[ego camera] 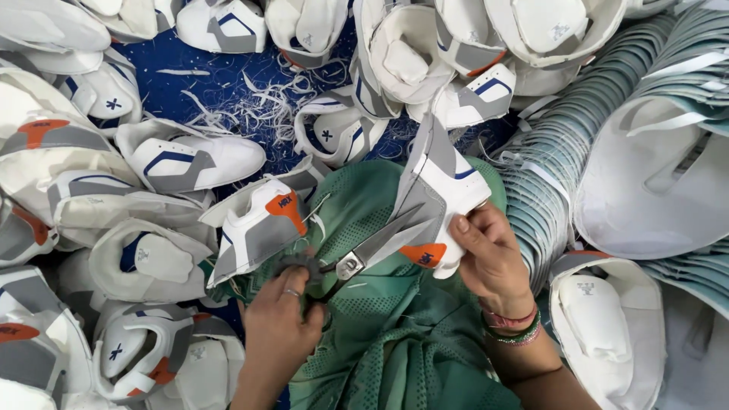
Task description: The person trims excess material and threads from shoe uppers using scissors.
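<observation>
Blue surface (pixel 178 91) under everything, mostly buried w/ white shoe uppers and littered w/ pale thread scraps (pixel 258 102). No bins or boxes in view; the pieces just lie in loose heaps on the surface and on the person's lap.

Green mesh cloth (pixel 395 334) covers the lap, centre-bottom. Left hand (pixel 281 323), ring on one finger, has its fingers curled through the dark handles of the scissors (pixel 364 254); blades are parted a bit, tips pointing up-right and touching the upper (pixel 437 201) held by the right hand. Right hand (pixel 490 258), bangles at the wrist, pinches that upper at its lower edge, thumb on top, fingers closed round it. That piece is white & grey w/ a blue stripe and an orange patch near the blades, standing tilted above the lap.

Second upper (pixel 254 228), same colours, rests on the cloth just left of the scissors. Left pile (pixel 68 190): uppers overlapping, some inside-out. Top pile (pixel 425 45): more of them, nested. Right side: tall stack of teal-edged flat pieces (pixel 554 175), fanned like a deck, w/ big white uppers (pixel 653 182) lying on it.
</observation>
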